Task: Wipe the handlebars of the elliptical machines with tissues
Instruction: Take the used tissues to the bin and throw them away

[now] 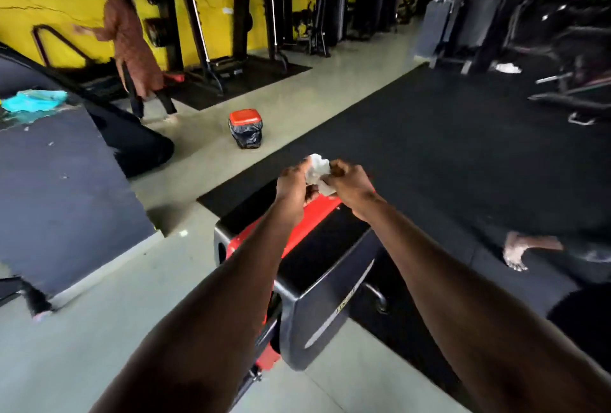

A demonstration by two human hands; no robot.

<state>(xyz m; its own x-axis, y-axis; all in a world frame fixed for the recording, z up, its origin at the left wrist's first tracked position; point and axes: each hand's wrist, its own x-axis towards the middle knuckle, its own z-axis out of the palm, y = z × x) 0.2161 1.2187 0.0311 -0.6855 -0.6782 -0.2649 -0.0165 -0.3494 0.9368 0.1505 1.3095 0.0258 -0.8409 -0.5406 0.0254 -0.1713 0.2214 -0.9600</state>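
Both arms reach forward over the black and red housing of an exercise machine (317, 267). A crumpled white tissue (318, 172) sits between my hands. My left hand (293, 185) grips its left side and my right hand (349, 183) pinches its right side. No handlebar shows near my hands. The machines at the far right (562, 32) are blurred.
A small bin with a red lid and black liner (245, 128) stands on the pale floor ahead. A person in a brown tunic (130, 39) walks at the left by the yellow wall. A dark ramp (62, 181) lies left, a black mat (446, 148) right, with a bare foot (519, 249).
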